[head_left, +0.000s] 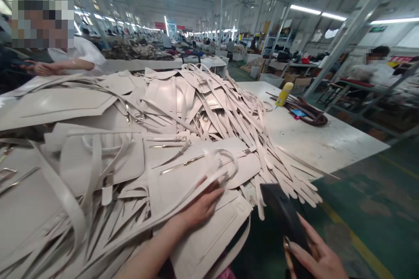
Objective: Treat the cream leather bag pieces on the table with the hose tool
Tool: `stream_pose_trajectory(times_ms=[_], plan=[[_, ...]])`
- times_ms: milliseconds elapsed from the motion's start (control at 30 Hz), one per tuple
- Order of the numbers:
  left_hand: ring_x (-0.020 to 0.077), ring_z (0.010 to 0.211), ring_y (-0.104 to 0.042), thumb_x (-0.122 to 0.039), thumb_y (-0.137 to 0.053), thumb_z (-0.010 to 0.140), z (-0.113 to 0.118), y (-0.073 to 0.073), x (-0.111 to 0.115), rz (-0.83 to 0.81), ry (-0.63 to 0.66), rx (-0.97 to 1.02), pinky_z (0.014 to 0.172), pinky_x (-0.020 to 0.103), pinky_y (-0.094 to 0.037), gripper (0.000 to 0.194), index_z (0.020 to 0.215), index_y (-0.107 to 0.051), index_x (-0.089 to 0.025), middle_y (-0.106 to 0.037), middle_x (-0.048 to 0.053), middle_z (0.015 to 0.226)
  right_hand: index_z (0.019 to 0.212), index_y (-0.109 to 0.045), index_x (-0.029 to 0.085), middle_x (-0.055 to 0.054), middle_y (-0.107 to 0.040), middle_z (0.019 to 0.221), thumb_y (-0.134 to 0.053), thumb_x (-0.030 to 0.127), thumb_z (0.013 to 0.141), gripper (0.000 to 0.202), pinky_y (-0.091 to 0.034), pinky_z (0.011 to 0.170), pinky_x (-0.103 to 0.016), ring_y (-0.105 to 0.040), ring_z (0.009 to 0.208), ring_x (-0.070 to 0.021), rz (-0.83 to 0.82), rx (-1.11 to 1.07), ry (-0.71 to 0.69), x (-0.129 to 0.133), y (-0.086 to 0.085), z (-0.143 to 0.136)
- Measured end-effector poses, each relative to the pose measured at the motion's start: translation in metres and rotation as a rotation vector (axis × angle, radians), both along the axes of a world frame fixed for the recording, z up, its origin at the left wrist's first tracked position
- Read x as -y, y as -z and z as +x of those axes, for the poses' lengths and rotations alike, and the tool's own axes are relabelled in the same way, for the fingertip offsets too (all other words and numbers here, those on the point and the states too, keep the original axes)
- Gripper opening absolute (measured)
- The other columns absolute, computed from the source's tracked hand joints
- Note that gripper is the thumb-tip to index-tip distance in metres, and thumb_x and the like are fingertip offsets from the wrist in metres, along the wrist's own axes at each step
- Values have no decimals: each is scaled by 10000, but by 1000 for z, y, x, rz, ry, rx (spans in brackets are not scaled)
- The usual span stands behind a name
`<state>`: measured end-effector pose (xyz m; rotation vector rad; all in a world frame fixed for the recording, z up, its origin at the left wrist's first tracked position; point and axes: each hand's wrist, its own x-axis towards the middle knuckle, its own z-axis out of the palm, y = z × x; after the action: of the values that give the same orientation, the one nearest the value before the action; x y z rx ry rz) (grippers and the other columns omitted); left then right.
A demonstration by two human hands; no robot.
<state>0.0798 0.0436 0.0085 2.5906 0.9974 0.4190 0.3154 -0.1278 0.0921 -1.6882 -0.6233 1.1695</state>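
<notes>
A big heap of cream leather bag panels (108, 157) and long straps (229, 113) covers the white table (314, 139). My left hand (200, 206) lies on the near edge of the heap, its fingers closed around a cream strap (183, 198) that loops up toward a metal-fitted handle (229, 163). My right hand (316, 255) is low at the front right, off the table edge, gripping a flat black object (281, 211) that points up and left.
A yellow bottle (283, 94) and a coil of dark brown straps (309, 113) lie on the far right of the table. A person in white (77, 59) works at the far left. Another person sits by metal racks (373, 69) at right. Green floor lies on the right.
</notes>
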Motion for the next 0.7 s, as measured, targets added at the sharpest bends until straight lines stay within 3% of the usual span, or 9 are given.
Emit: stream_pose_trajectory(times_ms=[133,267,400,500,633,700], plan=[[244,1261,-380,-269,-436,843,-13,27,8,-80,-54,53,1074,442,-320,435,1277,-450,-272,-471,26,1339,1389,-178,160,37,-561,508,-636,539,689,918,-410,414,-247,-489,408,-132,-9,-54,-216,-3,7,1],[230,1248,-401,-260,-437,836,-12,37,7,-79,-88,127,1082,428,-315,403,1235,-492,-266,-487,25,1324,1378,-211,182,44,-565,547,-635,425,713,824,-395,360,-187,-475,370,-89,-51,-201,-438,-23,14,1],[223,1197,-457,-219,-452,809,-12,32,7,-120,-110,149,1072,418,-333,394,1197,-508,-244,-496,38,1312,1365,-232,212,21,-603,638,-589,306,736,730,-417,306,-191,-544,369,-124,-83,-196,-509,-61,20,-2],[224,1221,-429,-193,-455,792,-13,21,7,-100,-126,175,1090,414,-300,379,1162,-519,-246,-446,27,1356,1361,-237,192,24,-604,597,-585,318,747,718,-413,311,-190,-539,359,-125,-28,-138,-500,-78,14,-2],[228,1200,-446,-170,-437,777,-15,9,11,-122,-118,188,1070,404,-329,365,1121,-536,-246,-460,31,1340,1388,-146,172,34,-591,532,-572,409,766,790,-429,358,-204,-540,383,-130,19,-14,-359,-67,0,-1],[226,1164,-478,-180,-442,774,-15,11,16,-145,-118,163,1048,392,-360,356,1110,-542,-242,-517,39,1279,1394,-127,175,31,-594,531,-570,410,769,802,-410,354,-197,-522,374,-120,-7,-18,-391,-57,-3,-5]])
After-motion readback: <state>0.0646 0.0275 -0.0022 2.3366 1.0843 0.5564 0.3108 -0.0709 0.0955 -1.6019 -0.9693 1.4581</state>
